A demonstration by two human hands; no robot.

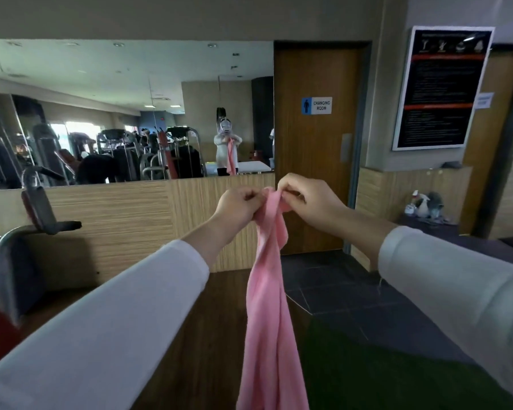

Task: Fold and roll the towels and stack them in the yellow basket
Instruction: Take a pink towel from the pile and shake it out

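At chest height, both hands (240,204) (307,196) pinch a pink towel (267,306).

Pink towel (267,321) lower end cut off by bottom edge — wall poster (442,87) text unreadable, blurred.

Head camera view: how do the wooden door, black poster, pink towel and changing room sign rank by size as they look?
1. wooden door
2. black poster and pink towel: about alike in the picture; the towel hangs nearer the camera, so I won't rank them.
3. changing room sign
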